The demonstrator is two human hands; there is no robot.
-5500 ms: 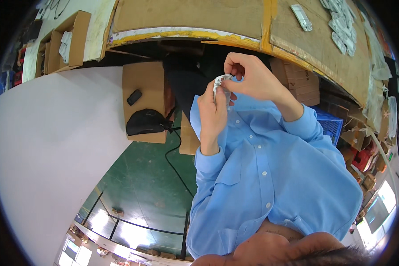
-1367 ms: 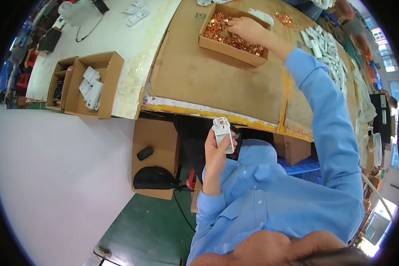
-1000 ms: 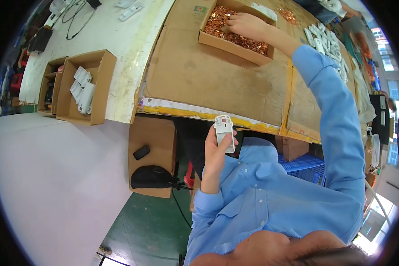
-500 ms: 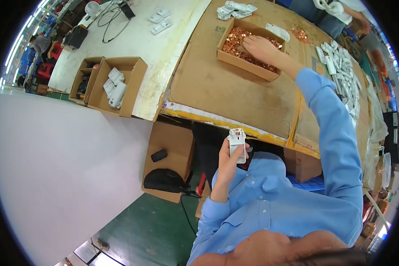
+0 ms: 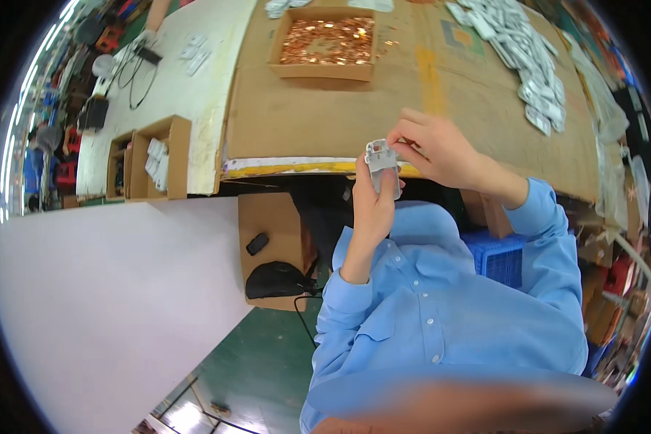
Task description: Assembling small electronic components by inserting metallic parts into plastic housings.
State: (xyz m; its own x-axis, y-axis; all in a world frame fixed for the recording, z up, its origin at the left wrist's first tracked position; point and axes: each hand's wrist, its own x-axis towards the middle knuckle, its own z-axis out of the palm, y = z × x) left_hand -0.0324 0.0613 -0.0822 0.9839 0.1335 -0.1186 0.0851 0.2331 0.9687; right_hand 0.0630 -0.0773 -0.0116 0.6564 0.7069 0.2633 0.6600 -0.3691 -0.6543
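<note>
A small white plastic housing point(image 5: 383, 165), oblong with cutouts at its top end, is gripped in my left hand point(image 5: 369, 208), thumb lying on its face. It is held upright just in front of the table's near edge. My right hand point(image 5: 445, 150) has its thumb and forefinger pinched together beside the housing's top end. Whatever sits between those fingertips is too small to make out. Farther back on the table stands a shallow cardboard box point(image 5: 324, 71) full of small shiny copper-coloured metal pieces point(image 5: 327, 42).
A long pile of white plastic housings point(image 5: 521, 54) covers the table's right side. On the white table at left stand cardboard boxes point(image 5: 179, 155), one with white parts inside, and a black cable point(image 5: 143, 90). Another person's arm point(image 5: 157, 16) reaches in at the far left.
My right hand has left the box of copper-coloured pieces and come down to the housing's top end. My left hand still holds the housing. The whole view has shifted.
</note>
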